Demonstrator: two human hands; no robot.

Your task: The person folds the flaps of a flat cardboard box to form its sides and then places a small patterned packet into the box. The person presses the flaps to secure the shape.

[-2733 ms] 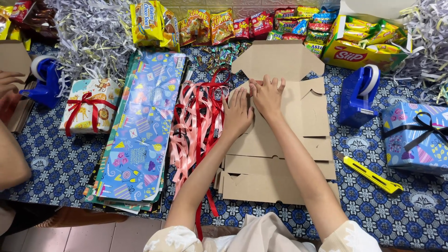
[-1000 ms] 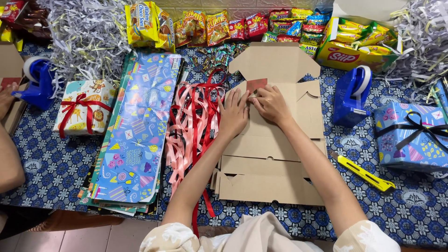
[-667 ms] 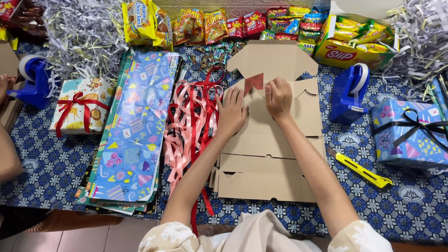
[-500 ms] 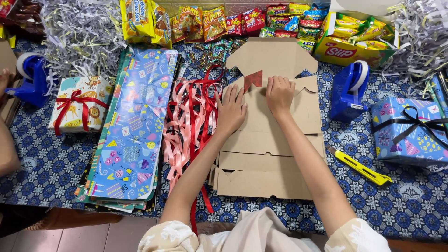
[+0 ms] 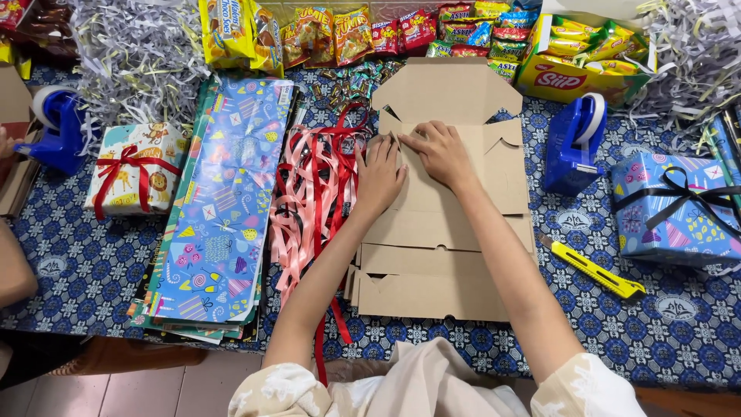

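Note:
A flat brown cardboard box blank (image 5: 440, 232) lies unfolded in the middle of the blue patterned tablecloth (image 5: 93, 262). My left hand (image 5: 380, 174) presses flat on its upper left part, fingers spread toward a side flap. Beside it, my right hand (image 5: 440, 150) also rests on the cardboard, fingertips pushing a small flap at the upper left corner. Neither hand grips anything. The box's far flap (image 5: 448, 89) lies spread out behind my hands.
Red and pink ribbons (image 5: 316, 185) lie left of the box, then a stack of wrapping paper sheets (image 5: 220, 208) and a wrapped gift (image 5: 135, 166). Blue tape dispensers (image 5: 575, 143) (image 5: 54, 127), a yellow cutter (image 5: 594, 270), a blue gift (image 5: 675, 205), snack packets (image 5: 340, 31), shredded paper (image 5: 139, 54). Another person's arm (image 5: 11, 262) at left.
Both my hands slid left along the cardboard toward its upper left corner. The small red patch seen through the flap opening is now covered.

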